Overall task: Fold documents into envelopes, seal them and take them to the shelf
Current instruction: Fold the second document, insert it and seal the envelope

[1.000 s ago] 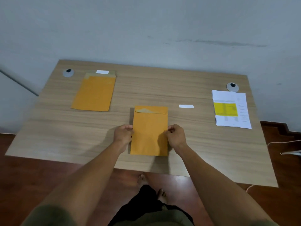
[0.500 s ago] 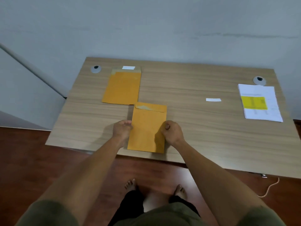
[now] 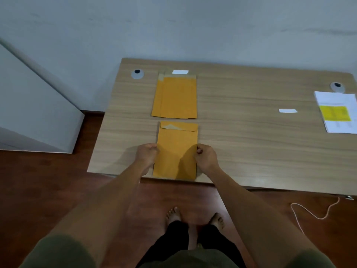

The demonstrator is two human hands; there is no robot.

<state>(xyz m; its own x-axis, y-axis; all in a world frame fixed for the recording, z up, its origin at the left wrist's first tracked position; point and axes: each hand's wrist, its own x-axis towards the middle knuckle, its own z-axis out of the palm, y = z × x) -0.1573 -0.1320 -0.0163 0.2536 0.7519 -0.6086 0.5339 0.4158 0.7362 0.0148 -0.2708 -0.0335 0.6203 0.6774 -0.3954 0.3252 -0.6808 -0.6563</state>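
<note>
From the head camera, looking down: I hold a brown envelope by its two long edges, my left hand pinching the left edge and my right hand pinching the right edge, fingers curled on both. The two hands are apart, with the width of the envelope between them. The envelope lies lengthwise away from me at the near edge of the desk, its flap folded down at the far end, with a pale patch showing at the flap's lower edge.

Just beyond it, a small gap away, lies a stack of envelopes of the same colour, slightly fanned, and a small white slip rests at its far end. A second white slip lies alone further to my right. At the right edge of the desk sits a pile of documents, white sheets with a yellow block on the top one. Two round cable grommets are set in the desk, one at the far left, one at the far right just beyond the documents.

Below the desk edge I see my bare feet on the dark wooden floor, and a thin cord trailing on it to my right.
</note>
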